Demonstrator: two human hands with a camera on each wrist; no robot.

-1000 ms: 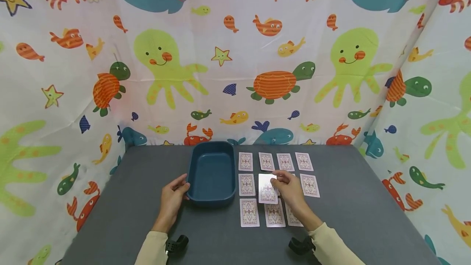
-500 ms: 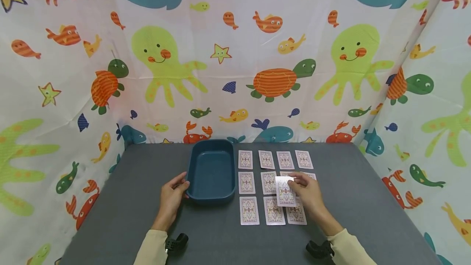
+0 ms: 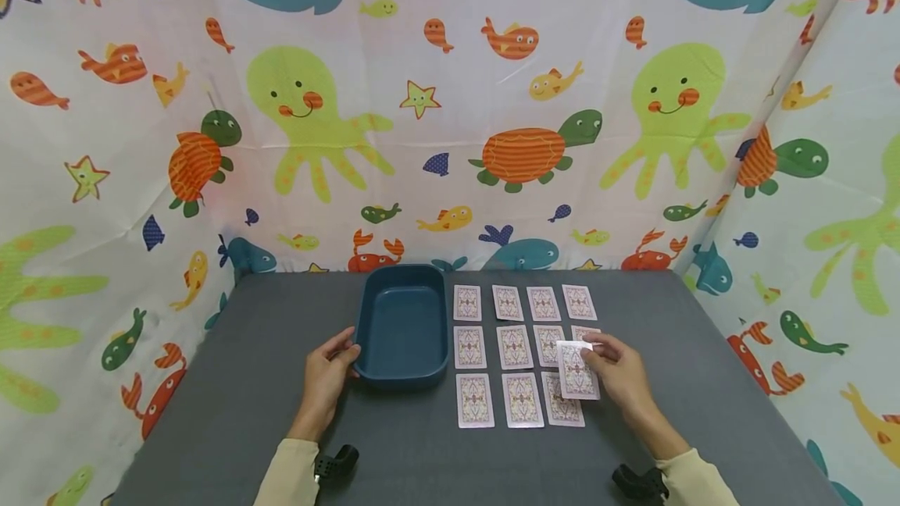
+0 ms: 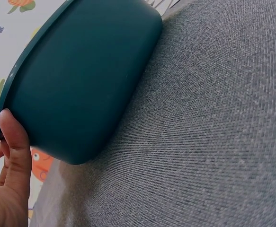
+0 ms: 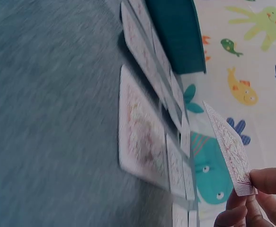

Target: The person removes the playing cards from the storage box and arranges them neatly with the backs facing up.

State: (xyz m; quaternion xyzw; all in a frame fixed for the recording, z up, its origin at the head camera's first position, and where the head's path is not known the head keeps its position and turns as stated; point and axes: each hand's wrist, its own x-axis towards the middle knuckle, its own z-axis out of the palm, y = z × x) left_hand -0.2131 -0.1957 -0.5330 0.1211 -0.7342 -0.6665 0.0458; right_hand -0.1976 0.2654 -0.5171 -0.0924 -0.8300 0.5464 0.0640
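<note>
My right hand (image 3: 622,373) pinches a playing card (image 3: 578,370) by its right edge, back pattern facing up, over the right end of the laid-out cards. In the right wrist view the held card (image 5: 227,146) stands clear of the table between thumb and fingers. Several face-down cards lie in three rows below it, among them a front-row card (image 3: 522,400); one at the right of the middle row is partly covered. My left hand (image 3: 326,377) grips the left rim of a dark blue tray (image 3: 404,372), thumb on the rim, as the left wrist view shows too.
The grey cloth-covered table (image 3: 232,412) extends on both sides of the cards and tray. A white curtain (image 3: 450,139) printed with sea animals hangs behind the table and along its sides. The tray stands left of the card rows.
My right hand has carried the card rightward across the rows, from over the second column to the right end. The left hand stays on the tray.
</note>
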